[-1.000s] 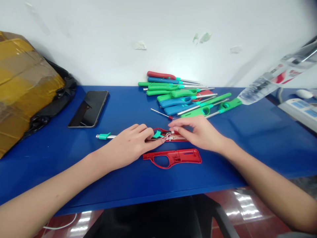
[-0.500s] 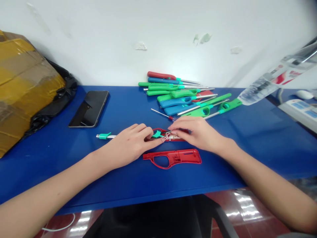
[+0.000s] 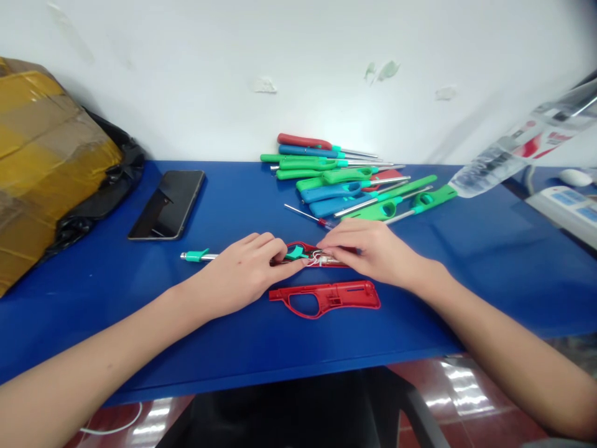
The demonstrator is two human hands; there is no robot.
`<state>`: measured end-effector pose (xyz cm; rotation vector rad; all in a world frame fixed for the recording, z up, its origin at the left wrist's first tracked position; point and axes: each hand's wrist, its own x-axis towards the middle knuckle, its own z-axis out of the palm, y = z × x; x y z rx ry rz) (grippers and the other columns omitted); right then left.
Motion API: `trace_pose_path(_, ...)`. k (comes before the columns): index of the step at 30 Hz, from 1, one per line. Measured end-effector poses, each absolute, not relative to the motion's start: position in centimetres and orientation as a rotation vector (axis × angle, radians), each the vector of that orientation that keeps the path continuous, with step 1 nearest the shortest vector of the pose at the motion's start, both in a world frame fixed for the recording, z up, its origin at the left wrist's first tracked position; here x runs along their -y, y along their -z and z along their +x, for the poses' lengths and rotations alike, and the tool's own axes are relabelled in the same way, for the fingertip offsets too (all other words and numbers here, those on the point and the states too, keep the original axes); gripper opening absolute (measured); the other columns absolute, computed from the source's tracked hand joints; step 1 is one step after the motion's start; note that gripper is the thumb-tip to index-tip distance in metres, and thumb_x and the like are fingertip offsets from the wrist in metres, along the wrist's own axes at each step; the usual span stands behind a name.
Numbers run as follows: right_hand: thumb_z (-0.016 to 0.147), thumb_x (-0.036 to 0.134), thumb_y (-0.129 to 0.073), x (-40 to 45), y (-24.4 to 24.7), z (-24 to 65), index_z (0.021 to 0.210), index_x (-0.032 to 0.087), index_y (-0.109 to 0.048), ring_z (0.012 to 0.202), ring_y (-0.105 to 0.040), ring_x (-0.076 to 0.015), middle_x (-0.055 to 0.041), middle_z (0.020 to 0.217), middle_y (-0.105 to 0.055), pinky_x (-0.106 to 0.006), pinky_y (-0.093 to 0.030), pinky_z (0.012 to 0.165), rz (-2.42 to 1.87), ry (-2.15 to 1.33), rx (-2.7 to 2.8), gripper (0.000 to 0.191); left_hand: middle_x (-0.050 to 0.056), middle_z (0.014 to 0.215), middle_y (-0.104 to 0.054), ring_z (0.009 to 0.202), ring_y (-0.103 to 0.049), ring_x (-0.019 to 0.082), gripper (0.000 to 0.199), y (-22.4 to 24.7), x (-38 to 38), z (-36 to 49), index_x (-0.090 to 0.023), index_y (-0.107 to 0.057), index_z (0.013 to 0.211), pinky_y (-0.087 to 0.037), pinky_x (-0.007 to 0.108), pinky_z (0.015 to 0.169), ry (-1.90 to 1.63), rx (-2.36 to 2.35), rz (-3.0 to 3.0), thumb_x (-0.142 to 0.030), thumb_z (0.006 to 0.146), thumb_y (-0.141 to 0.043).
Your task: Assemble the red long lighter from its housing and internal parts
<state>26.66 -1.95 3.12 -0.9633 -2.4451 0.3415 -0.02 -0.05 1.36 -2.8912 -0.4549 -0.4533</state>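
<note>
An opened red gas lighter (image 3: pixel 302 246) lies on the blue table, showing a green trigger (image 3: pixel 296 252) and thin white wires (image 3: pixel 316 256). Its metal barrel (image 3: pixel 212 257), with a green piece near the tip, sticks out to the left. My left hand (image 3: pixel 245 267) curls over the barrel end, index fingertip pressed at the wires. From the right, the fingers of my right hand (image 3: pixel 373 246) pinch at the lighter's inner parts; what exactly lies between them is hidden. The loose red shell half (image 3: pixel 347 294) rests nearer to me, hollow side up.
Behind my hands lie several green, blue and red lighters (image 3: pixel 345 190) and a screwdriver (image 3: pixel 321 221). A black phone (image 3: pixel 168 205) and a taped box (image 3: pixel 51 162) are on the left. On the right are a plastic bottle (image 3: pixel 504 152) and a white device (image 3: pixel 566 208).
Almost nothing differs. My right fingers have shifted very slightly at the wires; my left hand stays in place.
</note>
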Motion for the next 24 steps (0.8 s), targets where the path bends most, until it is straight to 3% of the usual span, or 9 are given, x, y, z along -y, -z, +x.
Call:
trace_pose_path(10,0.094,0.015,-0.055,1.51,-3.01,26.77,0.100,0.019,-0.072,0.086,-0.068,-0.0185,-0.0075,0.095,-0.073,-0.032,-0.054,0.079,-0.982,-0.426,2.470,0.019,0.007,0.087,-0.063,0.086,-0.057,0.018,0.028,-1.54,0.14,0.28,-0.015,-0.067,0.115,-0.052,0.031,0.077,0.597,0.433,-2.854,-0.016,0.101,-0.042)
trace_pose_path(14,0.096,0.017,-0.052,1.58,-2.80,26.73,0.106,0.018,-0.070,0.090,-0.067,-0.0201,-0.0092,0.100,-0.071,-0.034,-0.055,0.081,-0.997,-0.397,2.484,0.021,0.009,0.089,-0.066,0.093,-0.057,0.023,0.026,-1.73,0.15,0.36,-0.011,-0.064,0.118,-0.053,0.037,0.081,0.627,0.397,-2.829,-0.015,0.098,-0.046)
trace_pose_path(24,0.095,0.017,-0.054,1.79,-3.05,26.71,0.105,0.018,-0.070,0.087,-0.067,-0.0193,-0.0081,0.096,-0.072,-0.033,-0.053,0.080,-1.020,-0.417,2.476,0.019,0.009,0.097,-0.067,0.090,-0.058,0.019,0.027,-1.50,0.16,0.33,-0.012,-0.059,0.122,-0.053,0.034,0.080,0.599,0.469,-2.838,-0.016,0.098,-0.047)
